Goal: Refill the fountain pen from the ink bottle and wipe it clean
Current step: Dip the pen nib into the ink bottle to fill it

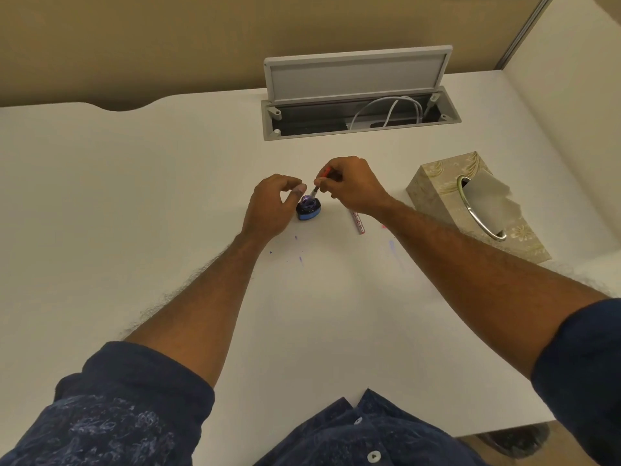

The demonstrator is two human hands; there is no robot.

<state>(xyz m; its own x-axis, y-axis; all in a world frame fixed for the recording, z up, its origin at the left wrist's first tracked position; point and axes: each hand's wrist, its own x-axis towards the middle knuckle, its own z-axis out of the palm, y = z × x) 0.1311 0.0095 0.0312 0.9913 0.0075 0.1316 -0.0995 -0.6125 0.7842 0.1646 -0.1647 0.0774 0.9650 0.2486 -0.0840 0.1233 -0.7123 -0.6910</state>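
Observation:
A small open ink bottle (308, 209) with a blue base stands on the white desk (168, 183). My right hand (353, 186) is shut on the fountain pen's front part (318, 187), red at the top, tilted with its tip down at the bottle's mouth. My left hand (270, 205) hovers just left of the bottle, fingers curled and apart, thumb near the pen tip, holding nothing that I can see. A pinkish pen barrel (357, 223) lies on the desk right of the bottle, partly under my right wrist.
A patterned tissue box (437, 196) with a tissue (487, 196) sticking out stands at the right. An open cable hatch (359, 99) with white cables sits at the back. Small ink spots (299, 257) mark the desk in front of the bottle.

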